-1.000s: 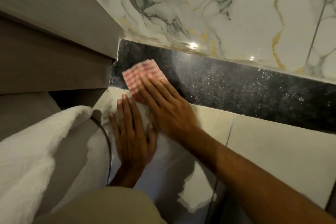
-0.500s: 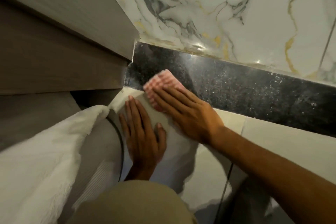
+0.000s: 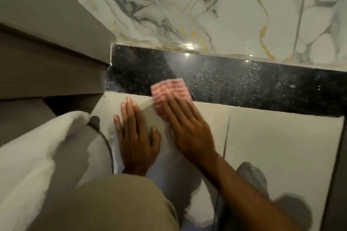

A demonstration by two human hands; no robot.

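The red and white checked cloth (image 3: 170, 90) lies under the fingers of the right hand (image 3: 187, 133) and shows beyond the fingertips on the far side. The fingers are straight and press the cloth flat; they are not curled around it. The cloth sits where the black speckled strip (image 3: 253, 84) meets the pale floor tile (image 3: 281, 146), and it covers a part of both. The left hand (image 3: 135, 137) rests flat on the tile, fingers straight, just left of the right hand and a little nearer. A white fluffy fabric (image 3: 28, 155) lies at the near left, under the brown cabinet (image 3: 47, 52).
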